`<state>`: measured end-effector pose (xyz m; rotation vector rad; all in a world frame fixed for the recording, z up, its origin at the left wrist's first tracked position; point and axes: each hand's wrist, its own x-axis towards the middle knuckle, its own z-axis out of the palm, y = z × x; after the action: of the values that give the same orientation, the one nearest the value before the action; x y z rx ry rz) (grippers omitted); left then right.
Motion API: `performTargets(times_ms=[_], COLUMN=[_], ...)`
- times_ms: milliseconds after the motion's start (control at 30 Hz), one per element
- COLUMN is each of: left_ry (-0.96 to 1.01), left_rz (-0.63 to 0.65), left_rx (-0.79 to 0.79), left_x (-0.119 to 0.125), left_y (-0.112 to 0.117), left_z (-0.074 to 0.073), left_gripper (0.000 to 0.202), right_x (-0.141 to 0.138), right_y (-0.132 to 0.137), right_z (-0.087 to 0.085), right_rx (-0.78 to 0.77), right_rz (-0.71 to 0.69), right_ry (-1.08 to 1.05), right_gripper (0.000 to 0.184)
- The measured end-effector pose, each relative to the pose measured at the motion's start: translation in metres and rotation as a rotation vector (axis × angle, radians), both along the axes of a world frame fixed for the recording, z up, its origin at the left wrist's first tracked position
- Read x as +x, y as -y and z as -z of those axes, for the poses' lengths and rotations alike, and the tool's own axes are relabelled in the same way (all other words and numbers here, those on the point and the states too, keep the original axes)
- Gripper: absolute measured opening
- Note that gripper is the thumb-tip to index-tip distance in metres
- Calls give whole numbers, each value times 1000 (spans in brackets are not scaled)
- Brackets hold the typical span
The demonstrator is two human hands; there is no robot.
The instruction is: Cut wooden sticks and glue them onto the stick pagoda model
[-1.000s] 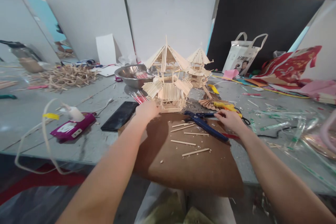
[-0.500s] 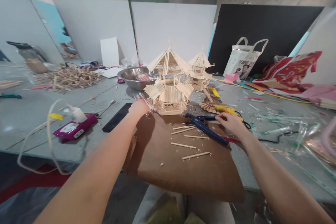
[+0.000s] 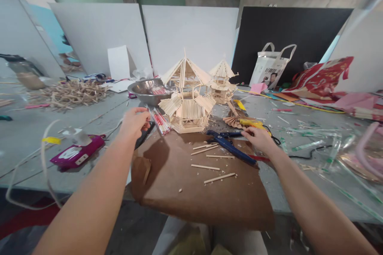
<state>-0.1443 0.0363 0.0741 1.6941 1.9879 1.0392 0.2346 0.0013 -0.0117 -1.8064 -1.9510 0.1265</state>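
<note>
My left hand [image 3: 135, 122] hovers above a black phone [image 3: 145, 135], fingers loosely curled and apart, with nothing visible in them. Just right of it lies a bundle of red-and-white wrapped chopsticks [image 3: 160, 121]. My right hand [image 3: 259, 140] pinches the end of one handle of blue hand cutters [image 3: 233, 147], which lie with their handles spread on brown paper [image 3: 179, 207]. Several cut wooden sticks [image 3: 220, 178] and small crumbs are scattered on that paper. Behind them stands a pavilion model [image 3: 188, 107] of wooden sticks with a pointed two-tier roof.
A second stick pavilion [image 3: 222, 83] and a metal bowl [image 3: 146, 95] stand behind. Near the right hand lies a yellow glue gun [image 3: 253, 123]. On the left are a purple power strip [image 3: 78, 151] with a white cable and a stick pile [image 3: 74, 93]. Plastic wrappers [image 3: 317, 139] litter the right side.
My left hand has let go of the wrapped chopsticks and moved left, leaving them beside the pavilion. My right hand remains at the cutters' handle. The view has shifted slightly to the right.
</note>
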Motion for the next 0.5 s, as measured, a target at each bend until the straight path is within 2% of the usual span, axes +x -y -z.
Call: performTargets(times_ms=[67,133,200,267,333,400,500], left_ry=[27,-77,-216,-238,-244,-252,-260], left_rz=[-76,-161,-79,153,453,730,972], left_rx=[44,239,435,413,313,232,153], left_x=[5,17,36,58,80,100,120], left_y=[21,44,66,79,81,74,57], left_z=[-6,-12,-15,-14,-7,3,19], left_gripper=[42,37,37,35,34,35,40], right_x=[-2,-6,-13,-21,-30,-39,-49], right_y=[0,1,3,5,8,10,10], right_z=[0,-1,-5,-13,-26,-40,-53], right_rx=[15,41,77,82,39,27,0], right_rz=[17,23,-3,-61,-133,-193,-215], right_ry=[10,7,-70,-292,-656,-1045,-1315], right_gripper=[29,27,25,28,40,47,44])
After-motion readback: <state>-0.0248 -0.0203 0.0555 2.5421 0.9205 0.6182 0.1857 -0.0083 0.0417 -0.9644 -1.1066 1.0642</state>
